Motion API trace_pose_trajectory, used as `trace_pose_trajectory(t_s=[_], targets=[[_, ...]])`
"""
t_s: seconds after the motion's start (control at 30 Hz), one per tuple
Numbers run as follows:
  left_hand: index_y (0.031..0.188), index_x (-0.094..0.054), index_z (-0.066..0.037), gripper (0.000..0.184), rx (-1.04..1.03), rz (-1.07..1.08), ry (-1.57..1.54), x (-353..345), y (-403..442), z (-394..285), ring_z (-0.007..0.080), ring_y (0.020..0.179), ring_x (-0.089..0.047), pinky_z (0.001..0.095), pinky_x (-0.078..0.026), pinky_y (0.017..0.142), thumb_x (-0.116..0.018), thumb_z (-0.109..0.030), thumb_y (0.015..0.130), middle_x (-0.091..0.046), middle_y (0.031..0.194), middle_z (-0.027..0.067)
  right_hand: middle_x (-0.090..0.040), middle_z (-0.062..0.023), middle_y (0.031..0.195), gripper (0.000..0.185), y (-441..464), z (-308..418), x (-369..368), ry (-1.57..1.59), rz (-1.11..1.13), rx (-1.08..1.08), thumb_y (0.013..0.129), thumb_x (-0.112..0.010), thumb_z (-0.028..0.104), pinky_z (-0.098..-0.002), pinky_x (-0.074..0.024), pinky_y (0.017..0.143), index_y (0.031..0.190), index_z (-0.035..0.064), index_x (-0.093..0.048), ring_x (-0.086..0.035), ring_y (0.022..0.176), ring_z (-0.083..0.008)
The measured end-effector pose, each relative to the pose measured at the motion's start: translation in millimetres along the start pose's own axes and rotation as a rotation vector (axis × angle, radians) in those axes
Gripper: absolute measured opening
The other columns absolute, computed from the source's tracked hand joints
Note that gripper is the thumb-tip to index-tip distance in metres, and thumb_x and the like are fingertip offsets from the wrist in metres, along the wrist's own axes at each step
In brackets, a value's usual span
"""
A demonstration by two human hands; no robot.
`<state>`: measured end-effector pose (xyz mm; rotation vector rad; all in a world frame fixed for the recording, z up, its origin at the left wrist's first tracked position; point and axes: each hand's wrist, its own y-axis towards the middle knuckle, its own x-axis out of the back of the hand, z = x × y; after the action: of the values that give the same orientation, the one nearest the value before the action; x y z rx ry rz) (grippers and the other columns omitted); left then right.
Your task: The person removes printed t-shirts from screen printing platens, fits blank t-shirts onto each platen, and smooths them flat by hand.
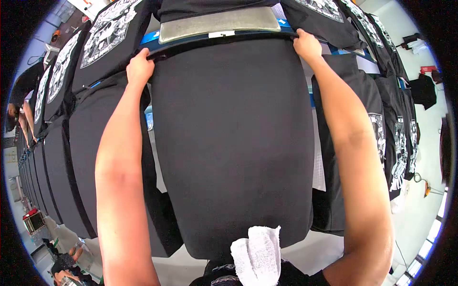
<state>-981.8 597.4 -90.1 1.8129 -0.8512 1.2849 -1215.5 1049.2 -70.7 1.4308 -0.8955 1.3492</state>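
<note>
Black garment (234, 143), probably a shirt, spread flat

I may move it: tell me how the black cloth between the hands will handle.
The black cloth will probably hang floppy if lifted, since its far edge curves between the left hand and right hand. Its matt surface suggests little slipperiness. Lying flat, it seems unlikely to roll.

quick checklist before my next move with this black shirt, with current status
1. Left hand gripping the far-left corner of the black shirt: ok
2. Right hand gripping the far-right corner: ok
3. Upper face free of large folds: ok, looks smooth
4. White cloth off the near edge: cannot tell, overlaps it in view
5. Underside flat: cannot tell, hidden
</note>
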Motion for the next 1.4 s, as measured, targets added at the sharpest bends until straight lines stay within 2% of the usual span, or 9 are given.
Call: trace_pose_trajectory(t_s=[0.17,0.27,0.37,0.53,0.63,0.7,0.8,0.93,1.4], targets=[[0.116,-0.061,-0.009,0.041,-0.019,0.18,-0.14,-31.3,0.0,11.7,0.0377,0.108,-0.063,0.0438,-0.05,0.091,-0.072,-0.026,0.081,-0.067,0.112,0.02,-0.065,-0.0232,0.12,0.048,-4.0,-2.0,-37.5,0.055,0.14,-0.16,0.089,-0.059,0.043,-0.0471,-0.0476,0.097,0.121,0.0074,-0.062,-0.061,0.115,-0.0384],[0.123,-0.057,-0.001,0.046,-0.014,-0.003,-0.572,-23.2,-42.1,24.6,0.0235,0.107,-0.063,0.0339,-0.048,0.093,-0.072,-0.027,0.088,-0.065,0.118,0.0147,-0.067,-0.024,0.114,0.068,-44.1,-19.1,-27.9,0.312,0.04,-0.107,0.085,-0.063,0.059,-0.0434,-0.0487,0.095,0.123,0.0033,-0.06,-0.062,0.112,-0.0379],[0.119,-0.059,-0.001,0.032,0.022,-0.052,-0.829,38.9,-165.2,9.6,0.0122,0.094,-0.06,0.0262,-0.047,0.086,-0.067,-0.02,0.094,-0.064,0.104,0.0055,-0.07,-0.0166,0.095,0.055,-169.0,-25.1,31.6,0.604,0.044,-0.033,0.089,-0.065,0.049,-0.0368,-0.0529,0.081,0.119,0.0036,-0.061,-0.069,0.091,-0.0273],[0.085,-0.062,-0.002,0.009,0.346,0.646,-1.061,157.9,-435.5,-4.5,0.0097,0.062,-0.059,0.0259,-0.048,0.055,-0.061,-0.007,0.093,-0.06,0.07,0.0022,-0.063,-0.0046,0.075,0.018,-445.9,-55.9,127.5,0.819,0.255,-0.07,0.093,-0.067,0.018,-0.0276,-0.0496,0.064,0.093,0.0004,-0.063,-0.06,0.07,-0.0107],[0.085,-0.066,-0.002,0.014,0.51,1.323,-1.323,196.8,-565.5,-6.7,0.0118,0.064,-0.061,0.0269,-0.049,0.058,-0.066,-0.014,0.093,-0.063,0.067,0.003,-0.065,-0.0032,0.077,0.018,-605.3,-87.3,143.7,1.261,0.735,-0.403,0.094,-0.066,0.017,-0.0254,-0.0492,0.062,0.089,-0.0001,-0.064,-0.061,0.07,-0.0085],[0.087,-0.067,-0.002,0.018,0.366,1.449,-1.138,195.2,-618.4,-23.2,0.0114,0.065,-0.06,0.0268,-0.05,0.062,-0.067,-0.019,0.093,-0.063,0.068,0.0019,-0.066,-0.0033,0.083,0.019,-676.5,-88.4,139.5,1.212,0.971,-0.42,0.095,-0.066,0.018,-0.0258,-0.0498,0.064,0.097,-0.0005,-0.064,-0.061,0.074,-0.0093],[0.112,-0.06,-0.002,0.031,0.466,1.054,-1.165,123.2,-701.8,-27.3,0.0149,0.087,-0.063,0.0328,-0.054,0.077,-0.064,-0.028,0.096,-0.067,0.099,0.0065,-0.065,-0.0038,0.091,0.027,-722.4,-44.4,120.1,1.39,0.82,-0.533,0.095,-0.066,0.022,-0.0272,-0.051,0.07,0.111,0.0001,-0.062,-0.062,0.082,-0.0106],[0.11,-0.053,-0.003,0.034,0.893,0.565,-1.635,104.5,-699.9,-79.7,0.0185,0.091,-0.059,0.0405,-0.052,0.082,-0.066,-0.031,0.095,-0.062,0.104,0.0065,-0.065,-0.0037,0.098,0.038,-727.9,-7.6,65.9,1.698,0.819,-0.766,0.097,-0.063,0.032,-0.0325,-0.0519,0.077,0.122,0.0052,-0.054,-0.063,0.087,-0.0152],[0.109,-0.064,-0.009,0.023,0.676,0.361,-1.857,106.8,-722.3,-95.4,0.0118,0.086,-0.062,0.0309,-0.049,0.074,-0.073,-0.013,0.088,-0.068,0.102,0.0012,-0.066,-0.001,0.09,0.021,-743.6,-12.3,78.0,1.834,0.416,-0.61,0.095,-0.067,0.026,-0.0296,-0.0461,0.07,0.101,0.006,-0.065,-0.057,0.076,-0.0116]])
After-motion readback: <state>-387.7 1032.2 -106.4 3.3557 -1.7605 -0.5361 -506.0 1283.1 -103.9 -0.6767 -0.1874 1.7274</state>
